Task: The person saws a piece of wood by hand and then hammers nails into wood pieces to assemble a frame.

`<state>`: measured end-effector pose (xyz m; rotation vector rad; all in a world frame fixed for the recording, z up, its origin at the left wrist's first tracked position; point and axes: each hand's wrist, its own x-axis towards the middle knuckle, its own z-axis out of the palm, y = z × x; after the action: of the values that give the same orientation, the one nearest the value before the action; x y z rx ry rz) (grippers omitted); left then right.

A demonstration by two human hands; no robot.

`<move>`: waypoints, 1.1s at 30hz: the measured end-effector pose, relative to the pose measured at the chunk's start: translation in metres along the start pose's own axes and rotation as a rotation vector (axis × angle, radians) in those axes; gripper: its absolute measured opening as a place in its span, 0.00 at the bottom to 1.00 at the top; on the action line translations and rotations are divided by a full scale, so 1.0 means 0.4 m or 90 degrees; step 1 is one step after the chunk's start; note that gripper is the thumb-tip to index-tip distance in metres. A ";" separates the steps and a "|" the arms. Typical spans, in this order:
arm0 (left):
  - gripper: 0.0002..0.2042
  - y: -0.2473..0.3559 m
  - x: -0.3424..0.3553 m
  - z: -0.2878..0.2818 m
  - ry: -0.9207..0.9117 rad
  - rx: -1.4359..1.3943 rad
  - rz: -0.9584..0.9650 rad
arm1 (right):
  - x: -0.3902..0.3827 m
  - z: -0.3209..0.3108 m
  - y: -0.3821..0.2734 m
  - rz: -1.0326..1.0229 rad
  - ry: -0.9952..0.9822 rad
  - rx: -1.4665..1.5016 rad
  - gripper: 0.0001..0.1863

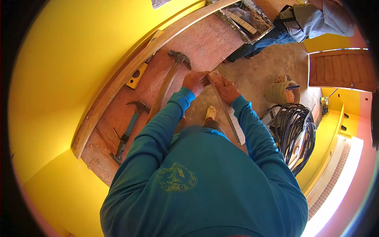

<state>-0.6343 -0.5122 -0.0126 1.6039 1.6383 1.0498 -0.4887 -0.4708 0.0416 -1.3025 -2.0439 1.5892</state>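
A narrow wooden board (230, 113) slants between my arms, its far end raised in front of me and its near end reaching toward my right side. My right hand (227, 90) grips it close to the far end, fingers wrapped on the edge. At the same end, my left hand (194, 83) is closed, its fingertips pressed on the board's left side; anything small within them is hidden. Left of that hand, on a reddish work surface (197, 37), lies a hammer (180, 57) with a long wooden handle. A teal-handled claw hammer (132, 123) rests nearer me.
Along the yellow wall (51, 83) runs a long wooden strip (118, 85), with a yellow spirit level (138, 75) beside it. A dirty tray (256, 37) sits at the far end. Another person (308, 23) stands far right. A bucket (278, 93) and coiled black cable (292, 132) are on my right.
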 end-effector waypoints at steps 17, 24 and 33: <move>0.14 -0.030 0.002 0.024 -0.014 0.011 0.005 | -0.009 -0.014 -0.035 0.012 -0.009 -0.009 0.22; 0.14 -0.044 0.003 0.044 -0.089 -0.744 -0.122 | 0.006 -0.025 0.000 0.011 -0.029 -0.017 0.21; 0.14 -0.036 -0.004 0.045 -0.021 -0.147 -0.039 | -0.004 -0.027 0.010 0.023 -0.024 -0.074 0.21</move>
<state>-0.6259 -0.5111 -0.0340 1.4043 1.4757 1.1301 -0.4787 -0.4648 0.0428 -1.3667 -2.1761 1.5428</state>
